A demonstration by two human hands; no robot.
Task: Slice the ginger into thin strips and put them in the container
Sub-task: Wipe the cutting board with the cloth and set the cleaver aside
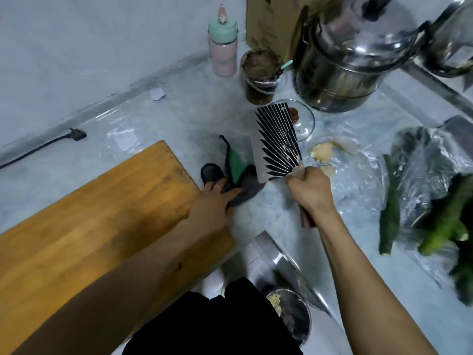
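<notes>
My right hand [308,188] grips the handle of a cleaver [275,142] with a black-and-silver striped blade, held up over the counter with small ginger bits stuck to it. My left hand [213,203] rests on a dark grey and green cloth [236,172] at the right end of the wooden cutting board [97,221], its fingers on the cloth. Pieces of pale ginger [322,151] lie on a clear plastic bag to the right of the blade. A dark round container [286,311] with ginger strips inside sits low in the frame, partly hidden by my black clothing.
A large steel pot [358,60] stands at the back right, a brown jar [261,73] and a pink-and-green bottle [223,44] beside it. A glass lid [303,121] lies behind the blade. Green vegetables in plastic [435,201] fill the right side. A black cable [51,143] runs along the wall.
</notes>
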